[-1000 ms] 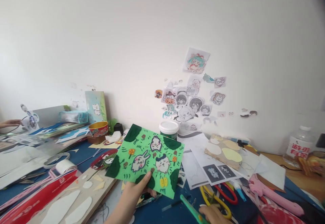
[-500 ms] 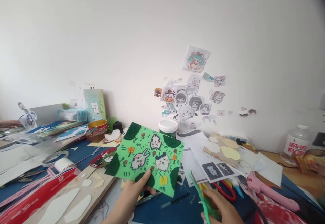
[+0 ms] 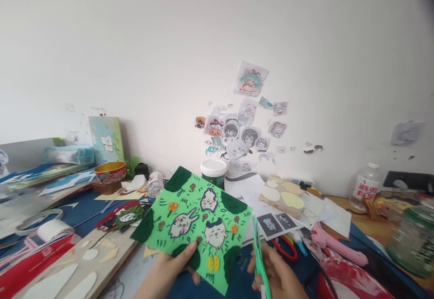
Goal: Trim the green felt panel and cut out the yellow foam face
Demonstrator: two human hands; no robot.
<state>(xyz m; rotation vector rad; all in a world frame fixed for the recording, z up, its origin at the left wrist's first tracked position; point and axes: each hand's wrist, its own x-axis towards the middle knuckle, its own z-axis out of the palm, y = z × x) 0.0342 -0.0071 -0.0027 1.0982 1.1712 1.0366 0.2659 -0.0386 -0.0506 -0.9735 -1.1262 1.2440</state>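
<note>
My left hand (image 3: 174, 265) grips the lower edge of a square green decorated panel (image 3: 222, 215), thumb on its face and fingers behind. The panel is tilted towards me and bears white cartoon animals, orange flowers, a yellow butterfly and dark green corners. My right hand (image 3: 278, 269) is closed round a pair of slim green scissors (image 3: 259, 253). Their tips point up, close beside the panel's right edge; whether they touch it I cannot tell. Part of the scissors' handles is hidden by the fingers.
A white-lidded tub (image 3: 213, 168) stands behind the panel. At right lie red-handled scissors (image 3: 288, 250), a pink glue gun (image 3: 335, 244) and a red bowl (image 3: 352, 281). Board with white cutouts (image 3: 84, 285) lies at left. Drawings (image 3: 251, 79) cover part of the wall.
The view has turned to the right. The green scissors have swung more upright and now look narrower, with their tips nearer the panel's right edge. My left hand keeps its hold on the panel.
</note>
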